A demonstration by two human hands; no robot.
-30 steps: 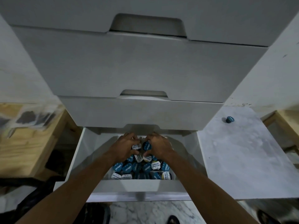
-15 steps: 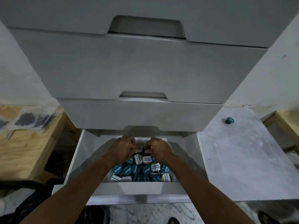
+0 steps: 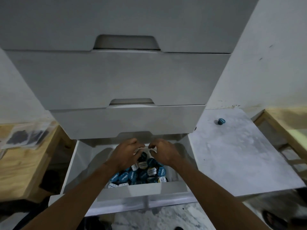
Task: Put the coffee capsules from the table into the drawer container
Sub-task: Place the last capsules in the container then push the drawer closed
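The bottom drawer (image 3: 73,165) stands pulled out. Inside it a white container (image 3: 142,188) holds several blue and white coffee capsules (image 3: 132,175). Both my hands reach over the pile to the container's far side. My left hand (image 3: 126,154) and my right hand (image 3: 164,154) have their fingers curled, and both pinch a white strip, apparently the container's far edge (image 3: 144,148), between them. A dark capsule (image 3: 142,156) lies just below the fingertips. One blue capsule (image 3: 221,121) stands alone on the marble table (image 3: 232,155) to the right.
Two closed white drawers (image 3: 116,80) overhang the open one from above. A wooden bench (image 3: 21,160) with plastic bags lies on the left, and another wooden frame (image 3: 285,123) on the right. A white wall (image 3: 274,55) rises behind the table.
My hands have moved from the middle of the pile to the container's far side and come closer together. The two capsules seen at my fingertips a second ago are no longer there.
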